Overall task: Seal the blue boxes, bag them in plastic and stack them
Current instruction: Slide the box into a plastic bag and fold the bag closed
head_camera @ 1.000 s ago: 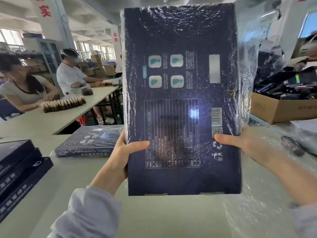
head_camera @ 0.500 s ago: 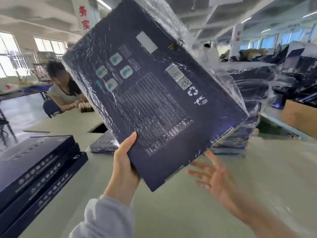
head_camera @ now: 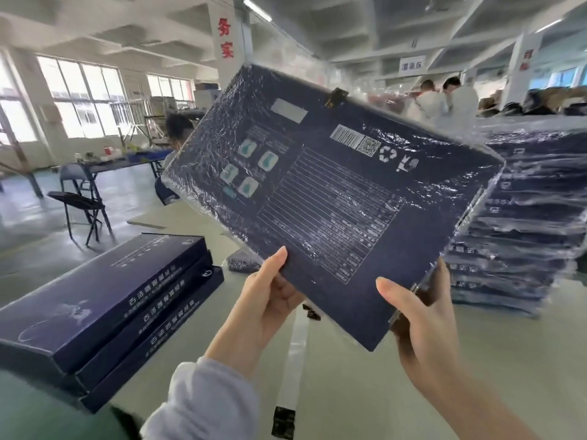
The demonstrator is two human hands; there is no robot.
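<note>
I hold a flat dark blue box [head_camera: 333, 198] up in the air, its printed underside toward me, most of it inside a crinkled clear plastic bag. Its near end sticks out of the bag. My left hand [head_camera: 270, 300] grips the near left edge, thumb on the face. At the near right corner, my right hand [head_camera: 419, 319] holds the box the same way. A tall stack of bagged blue boxes [head_camera: 514, 217] stands on the table to the right. Three unbagged blue boxes [head_camera: 104, 309] lie stacked at the left.
A clear tape strip with dark ends [head_camera: 293, 360] lies on the pale green table [head_camera: 349, 392] under the box. A small bagged item [head_camera: 241, 263] lies behind my left hand. Folding chairs [head_camera: 79, 198], far tables and several people fill the hall behind.
My right hand, which had come off the box, grips its near right corner again. The box has tilted from upright to slanting right, and my view has swung toward the tall stack.
</note>
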